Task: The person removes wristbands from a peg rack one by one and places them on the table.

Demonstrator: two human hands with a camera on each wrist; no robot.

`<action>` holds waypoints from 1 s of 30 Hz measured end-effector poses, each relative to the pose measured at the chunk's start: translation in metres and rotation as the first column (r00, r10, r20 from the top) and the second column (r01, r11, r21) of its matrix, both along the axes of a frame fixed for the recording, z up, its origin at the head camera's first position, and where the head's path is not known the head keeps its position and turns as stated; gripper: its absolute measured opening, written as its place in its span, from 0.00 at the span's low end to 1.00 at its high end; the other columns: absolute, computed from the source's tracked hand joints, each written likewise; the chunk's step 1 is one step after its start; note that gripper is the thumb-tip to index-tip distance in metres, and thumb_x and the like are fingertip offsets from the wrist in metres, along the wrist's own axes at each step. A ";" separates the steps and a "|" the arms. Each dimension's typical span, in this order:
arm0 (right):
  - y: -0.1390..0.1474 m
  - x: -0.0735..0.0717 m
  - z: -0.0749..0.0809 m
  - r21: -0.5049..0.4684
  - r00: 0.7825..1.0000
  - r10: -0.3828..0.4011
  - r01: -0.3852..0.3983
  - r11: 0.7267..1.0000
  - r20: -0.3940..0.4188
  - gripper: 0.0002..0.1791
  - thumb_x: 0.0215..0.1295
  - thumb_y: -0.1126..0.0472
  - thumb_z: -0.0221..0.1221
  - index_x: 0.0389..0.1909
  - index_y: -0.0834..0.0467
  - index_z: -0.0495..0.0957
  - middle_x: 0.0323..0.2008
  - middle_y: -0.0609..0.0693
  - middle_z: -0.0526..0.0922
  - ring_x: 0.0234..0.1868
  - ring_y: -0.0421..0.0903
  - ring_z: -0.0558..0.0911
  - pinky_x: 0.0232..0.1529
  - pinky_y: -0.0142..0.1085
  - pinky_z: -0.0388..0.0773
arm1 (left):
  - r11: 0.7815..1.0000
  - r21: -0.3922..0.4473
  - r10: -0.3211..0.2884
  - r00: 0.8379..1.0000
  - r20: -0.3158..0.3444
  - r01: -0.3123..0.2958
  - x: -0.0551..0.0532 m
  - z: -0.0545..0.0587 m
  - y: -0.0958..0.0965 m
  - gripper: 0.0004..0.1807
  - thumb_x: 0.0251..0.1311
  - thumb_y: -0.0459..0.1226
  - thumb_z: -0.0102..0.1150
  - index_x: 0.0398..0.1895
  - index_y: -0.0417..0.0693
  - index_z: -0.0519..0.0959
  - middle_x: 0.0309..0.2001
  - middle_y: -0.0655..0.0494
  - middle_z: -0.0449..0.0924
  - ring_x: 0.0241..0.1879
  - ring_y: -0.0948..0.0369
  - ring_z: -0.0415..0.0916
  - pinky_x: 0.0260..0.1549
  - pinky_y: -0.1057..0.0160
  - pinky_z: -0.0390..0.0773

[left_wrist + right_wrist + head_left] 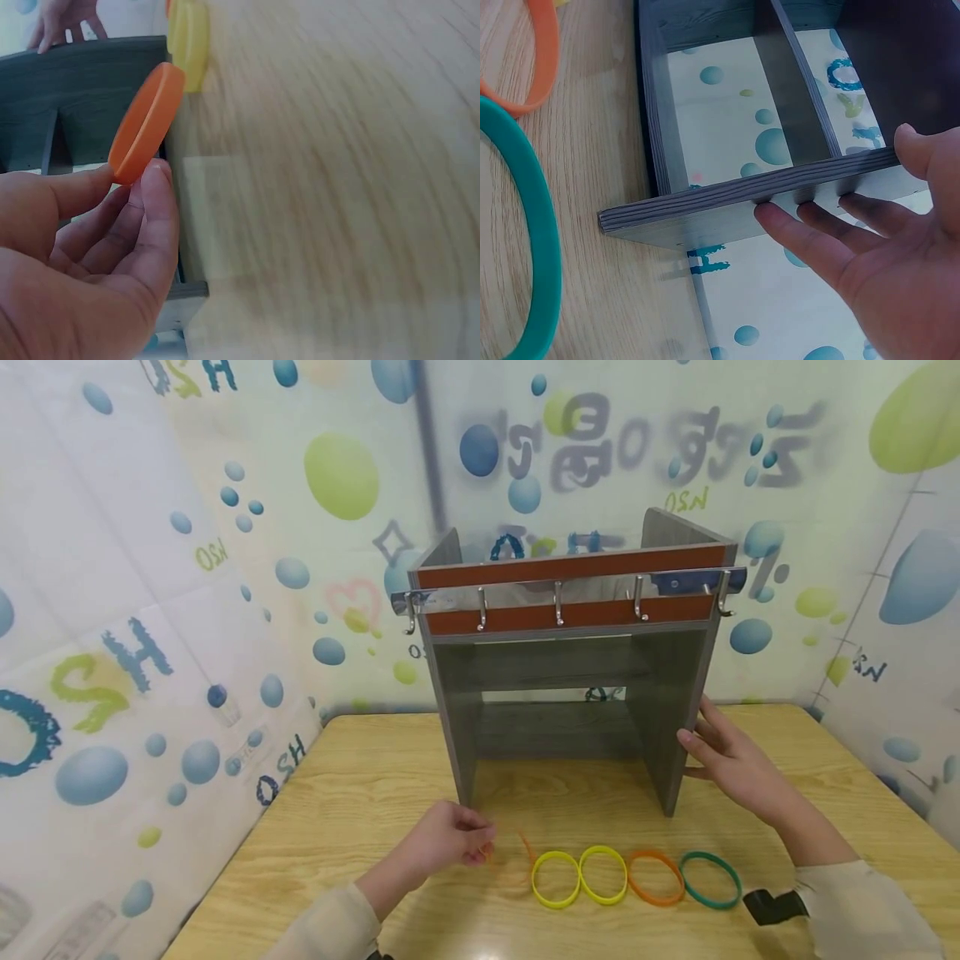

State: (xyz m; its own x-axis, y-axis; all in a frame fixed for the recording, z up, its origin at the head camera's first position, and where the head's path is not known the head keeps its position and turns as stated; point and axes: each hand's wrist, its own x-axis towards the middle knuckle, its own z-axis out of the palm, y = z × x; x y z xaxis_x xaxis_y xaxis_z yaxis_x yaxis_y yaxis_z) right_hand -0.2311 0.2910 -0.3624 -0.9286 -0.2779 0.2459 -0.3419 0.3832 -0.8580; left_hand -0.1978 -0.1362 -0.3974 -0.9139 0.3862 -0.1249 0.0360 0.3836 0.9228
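Observation:
Between thumb and fingers, my left hand (456, 837) pinches an orange silicone wristband (148, 124), held up off the table in front of the grey wooden rack's (672, 727) left side. Hooks on a metal rail (525, 596) run across the rack's reddish-brown front. My right hand (738, 766) holds the rack's right side panel; its thumb lies at the front edge and its fingers touch the outer face. In front of the rack lie two yellow wristbands (556, 903), another orange wristband (656, 902) and a green wristband (711, 903), side by side.
The rack stands upright on a wood-grain table (352, 777). A printed curtain (345, 568) with blue and green dots hangs behind and at the sides. A black strap (776, 907) shows at the right sleeve (862, 910).

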 end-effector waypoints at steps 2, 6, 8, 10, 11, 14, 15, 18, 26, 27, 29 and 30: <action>0.000 0.000 0.000 0.000 1.000 0.000 0.000 1.000 0.001 0.43 0.88 0.53 0.47 0.87 0.40 0.29 0.83 0.75 0.48 0.78 0.80 0.58 0.54 0.55 0.88 | 1.000 0.006 0.001 1.000 -0.002 -0.001 0.001 -0.002 -0.002 0.14 0.73 0.31 0.63 0.52 0.24 0.84 0.37 0.39 0.90 0.32 0.59 0.88 0.39 0.55 0.92; -0.001 0.000 0.000 0.006 1.000 -0.002 0.002 1.000 0.002 0.43 0.88 0.53 0.47 0.87 0.41 0.28 0.83 0.75 0.48 0.78 0.80 0.58 0.55 0.55 0.88 | 1.000 0.018 0.009 1.000 0.020 -0.009 0.003 -0.005 -0.005 0.13 0.72 0.29 0.63 0.51 0.23 0.83 0.37 0.38 0.89 0.31 0.58 0.89 0.38 0.56 0.92; -0.001 0.000 0.000 0.011 1.000 -0.005 0.005 1.000 0.000 0.43 0.88 0.53 0.47 0.87 0.40 0.28 0.83 0.75 0.48 0.78 0.80 0.58 0.55 0.55 0.88 | 1.000 0.023 0.013 0.999 0.038 -0.014 0.003 -0.007 -0.005 0.12 0.72 0.28 0.63 0.51 0.23 0.84 0.38 0.37 0.89 0.30 0.59 0.89 0.38 0.56 0.92; -0.001 0.001 0.000 0.015 1.000 -0.007 0.007 1.000 -0.001 0.43 0.88 0.53 0.47 0.87 0.40 0.28 0.83 0.75 0.48 0.78 0.80 0.58 0.55 0.55 0.88 | 1.000 0.022 0.016 0.999 0.048 -0.017 0.002 -0.010 -0.005 0.12 0.72 0.28 0.63 0.51 0.24 0.84 0.37 0.37 0.89 0.29 0.60 0.88 0.37 0.57 0.92; -0.001 0.001 0.000 0.016 1.000 -0.008 0.008 1.000 -0.001 0.43 0.88 0.53 0.47 0.87 0.40 0.28 0.83 0.75 0.48 0.78 0.80 0.58 0.55 0.55 0.88 | 1.000 0.020 0.019 0.998 0.054 -0.020 0.002 -0.011 -0.006 0.12 0.72 0.28 0.63 0.50 0.25 0.85 0.37 0.38 0.89 0.29 0.61 0.88 0.37 0.57 0.92; -0.001 0.001 0.000 0.015 1.000 -0.009 0.009 1.000 -0.001 0.43 0.88 0.52 0.46 0.87 0.40 0.27 0.83 0.74 0.47 0.78 0.80 0.58 0.55 0.55 0.87 | 1.000 0.016 0.024 0.997 0.071 -0.025 0.002 -0.014 -0.006 0.11 0.72 0.28 0.63 0.50 0.26 0.85 0.35 0.40 0.89 0.28 0.61 0.87 0.36 0.57 0.92; -0.001 0.001 0.000 0.014 1.000 -0.008 0.008 1.000 -0.001 0.43 0.88 0.52 0.46 0.87 0.40 0.27 0.83 0.74 0.47 0.78 0.80 0.58 0.55 0.55 0.87 | 1.000 0.015 0.026 0.997 0.077 -0.027 0.003 -0.014 -0.006 0.11 0.72 0.28 0.63 0.50 0.26 0.86 0.34 0.40 0.89 0.28 0.61 0.88 0.36 0.57 0.92; -0.001 0.000 0.000 0.013 1.000 -0.008 0.008 1.000 -0.002 0.43 0.88 0.52 0.46 0.87 0.39 0.27 0.84 0.74 0.47 0.78 0.80 0.57 0.55 0.55 0.87 | 0.999 0.009 0.032 0.995 0.094 -0.033 0.004 -0.014 -0.006 0.11 0.71 0.28 0.64 0.50 0.27 0.86 0.33 0.43 0.90 0.28 0.61 0.89 0.36 0.58 0.92; -0.001 0.001 -0.001 0.015 1.000 -0.010 0.010 1.000 -0.001 0.42 0.88 0.52 0.46 0.87 0.38 0.28 0.84 0.73 0.47 0.78 0.80 0.58 0.55 0.56 0.87 | 0.999 0.009 0.035 0.992 0.125 -0.037 0.003 -0.017 -0.007 0.10 0.72 0.28 0.64 0.50 0.29 0.87 0.35 0.43 0.89 0.28 0.61 0.89 0.36 0.58 0.92; -0.001 0.001 0.000 0.016 1.000 -0.010 0.010 1.000 -0.001 0.42 0.88 0.52 0.46 0.87 0.38 0.28 0.84 0.73 0.47 0.78 0.80 0.58 0.55 0.56 0.87 | 0.999 0.012 0.034 0.991 0.129 -0.036 0.003 -0.018 -0.008 0.10 0.72 0.28 0.64 0.50 0.29 0.87 0.35 0.42 0.89 0.28 0.61 0.89 0.36 0.58 0.92; -0.001 0.001 0.000 0.018 1.000 -0.011 0.011 1.000 -0.003 0.42 0.88 0.52 0.46 0.87 0.38 0.28 0.84 0.73 0.47 0.78 0.80 0.58 0.55 0.56 0.87 | 0.999 0.016 0.032 0.990 0.136 -0.035 0.002 -0.020 -0.009 0.11 0.72 0.28 0.64 0.50 0.29 0.87 0.36 0.42 0.89 0.28 0.61 0.89 0.37 0.59 0.92; -0.001 0.001 0.000 0.019 1.000 -0.012 0.012 1.000 -0.003 0.42 0.88 0.52 0.46 0.87 0.38 0.28 0.84 0.73 0.48 0.78 0.80 0.58 0.55 0.56 0.87 | 0.999 0.017 0.031 0.990 0.138 -0.034 0.002 -0.020 -0.009 0.11 0.72 0.28 0.64 0.51 0.29 0.87 0.37 0.42 0.89 0.29 0.61 0.89 0.37 0.59 0.92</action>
State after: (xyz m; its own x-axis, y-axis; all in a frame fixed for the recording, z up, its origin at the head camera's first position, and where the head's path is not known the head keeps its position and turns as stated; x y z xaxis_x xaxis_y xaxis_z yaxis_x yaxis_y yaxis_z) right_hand -0.2298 0.2900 -0.3629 -0.9313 -0.2712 0.2432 -0.3394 0.4037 -0.8496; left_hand -0.1960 -0.1452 -0.4174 -0.9007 0.3601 -0.2430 -0.1039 0.3647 0.9253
